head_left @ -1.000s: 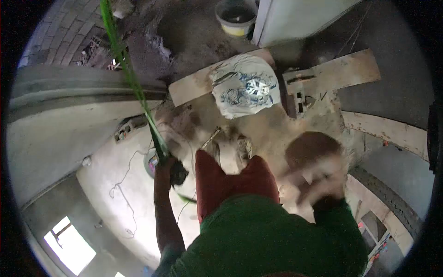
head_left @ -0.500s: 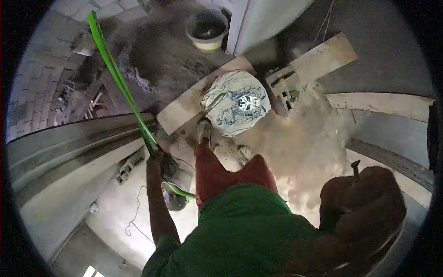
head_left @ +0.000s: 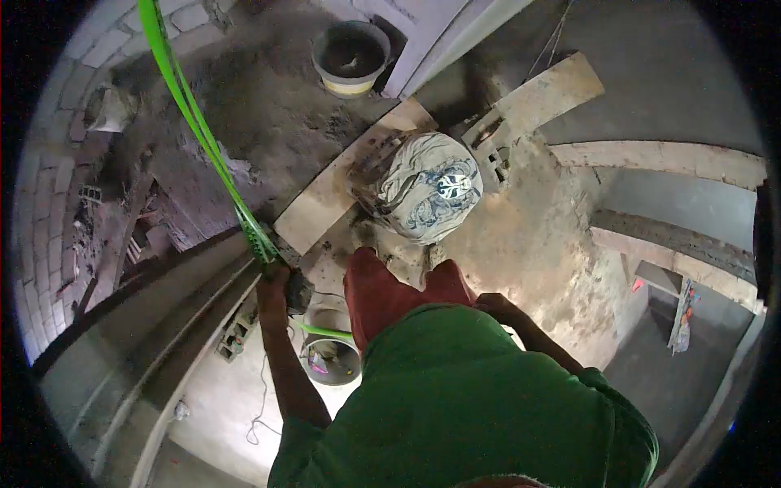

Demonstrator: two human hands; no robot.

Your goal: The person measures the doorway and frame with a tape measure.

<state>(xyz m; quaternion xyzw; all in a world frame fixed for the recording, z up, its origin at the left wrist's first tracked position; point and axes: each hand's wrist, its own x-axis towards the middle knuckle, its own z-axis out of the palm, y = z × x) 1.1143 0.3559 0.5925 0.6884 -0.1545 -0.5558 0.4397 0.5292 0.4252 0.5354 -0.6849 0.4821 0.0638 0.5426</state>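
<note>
Green, probably light but springy and steadiest held mid-length, the strip (head_left: 217, 163) stretched toward eleven o'clock from the left grip (head_left: 275, 275) clenched on it, while the right grip (head_left: 494, 305) near the thigh (head_left: 447, 281) showed no clear state.

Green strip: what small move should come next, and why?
Probably bring the right hand across to steady the green strip: only the left hand grips it, its long end reaches far out, and the right hand, near the red trousers, shows nothing held.
</note>
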